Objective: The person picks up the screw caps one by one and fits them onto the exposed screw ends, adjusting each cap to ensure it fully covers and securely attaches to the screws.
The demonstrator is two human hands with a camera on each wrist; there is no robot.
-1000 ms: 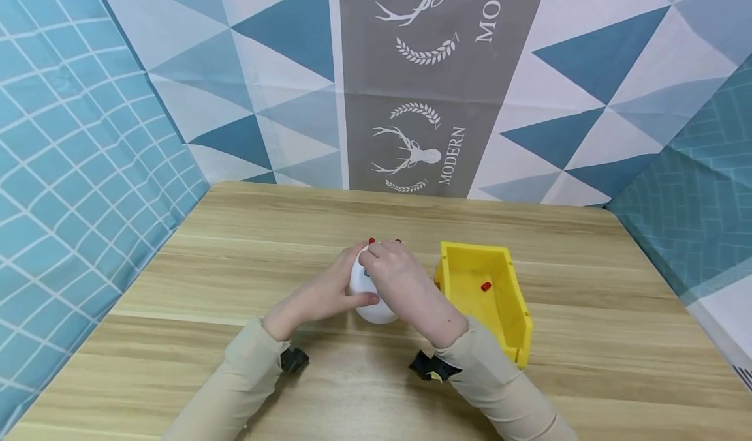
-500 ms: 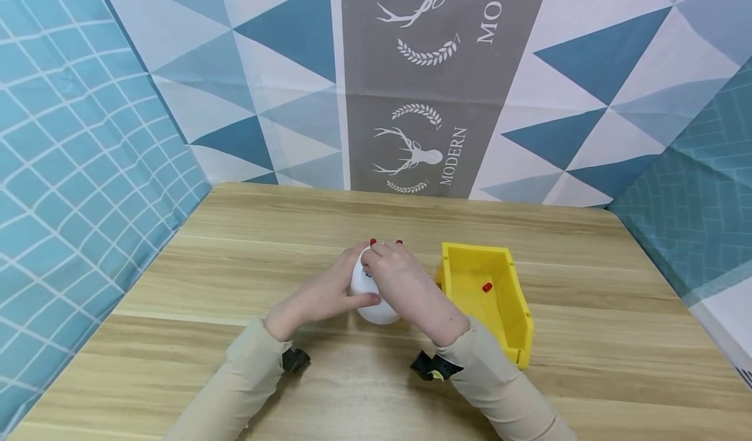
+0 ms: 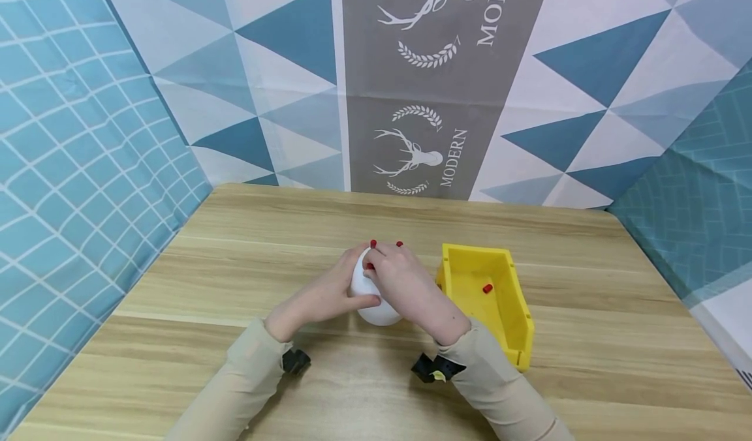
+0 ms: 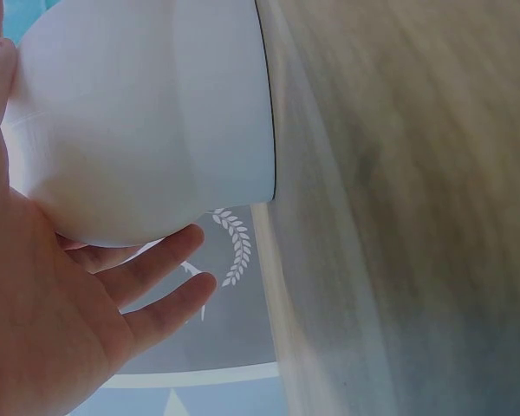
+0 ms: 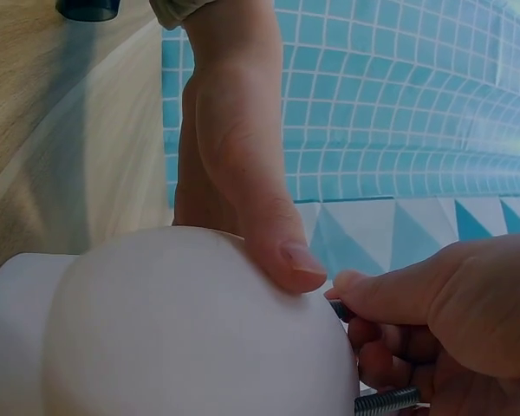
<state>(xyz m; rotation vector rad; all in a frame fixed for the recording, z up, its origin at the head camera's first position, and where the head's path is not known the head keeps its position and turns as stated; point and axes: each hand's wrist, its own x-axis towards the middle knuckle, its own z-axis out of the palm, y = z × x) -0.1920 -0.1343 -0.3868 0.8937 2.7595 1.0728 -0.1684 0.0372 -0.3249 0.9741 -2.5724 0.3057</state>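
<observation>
A white rounded body with a narrower base stands on the table. My left hand holds its left side, thumb across the front; the left wrist view shows the fingers round its curve. Threaded studs stick out of its top, one clearly seen as a threaded stud in the right wrist view. My right hand pinches a small red cap at a dark stud, fingers curled. Farther back, a red cap and another red cap show above the knuckles. The fingers partly hide the top.
A yellow open bin stands right of the hands, close to the right forearm. One loose red cap lies inside it. The wood-grain table extends to a patterned backdrop at the rear.
The right fingers have shifted slightly at the top, and a red cap now shows beneath them where a dark bluish spot was before. The left hand stays in place.
</observation>
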